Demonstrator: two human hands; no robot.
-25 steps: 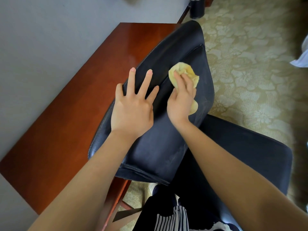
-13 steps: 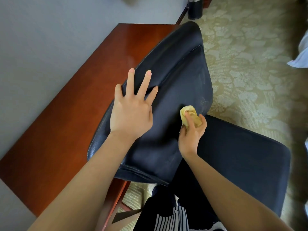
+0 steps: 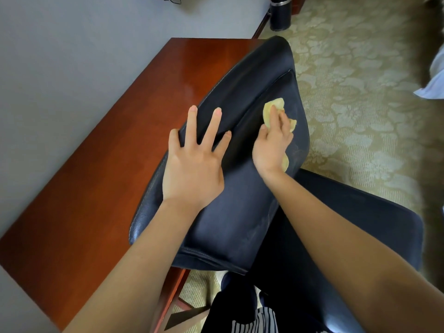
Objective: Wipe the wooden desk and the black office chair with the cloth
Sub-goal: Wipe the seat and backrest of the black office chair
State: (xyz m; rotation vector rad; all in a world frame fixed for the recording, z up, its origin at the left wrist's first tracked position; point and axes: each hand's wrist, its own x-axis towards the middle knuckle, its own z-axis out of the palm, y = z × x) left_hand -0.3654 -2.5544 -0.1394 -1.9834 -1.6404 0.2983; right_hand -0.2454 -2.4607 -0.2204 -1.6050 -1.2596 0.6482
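The black office chair (image 3: pixel 240 212) fills the middle of the view, its backrest leaning against the edge of the reddish wooden desk (image 3: pixel 108 164) on the left. My left hand (image 3: pixel 194 162) lies flat on the backrest with its fingers spread. My right hand (image 3: pixel 272 143) presses the crumpled yellow cloth (image 3: pixel 271 109) against the right part of the backrest, fingers laid over it. The cloth sticks out past my fingertips and under my palm. The chair's seat (image 3: pixel 360 224) shows at the lower right.
A grey wall (image 3: pixel 72 56) runs along the far side of the desk. A dark cylindrical bin (image 3: pixel 280 14) stands on the patterned beige carpet (image 3: pixel 360 92) beyond the desk's end. White fabric (image 3: pixel 432 80) lies at the right edge.
My right hand with the cloth went down the backrest to its lower right edge, then came back up to the right middle part. My left hand has stayed flat in place.
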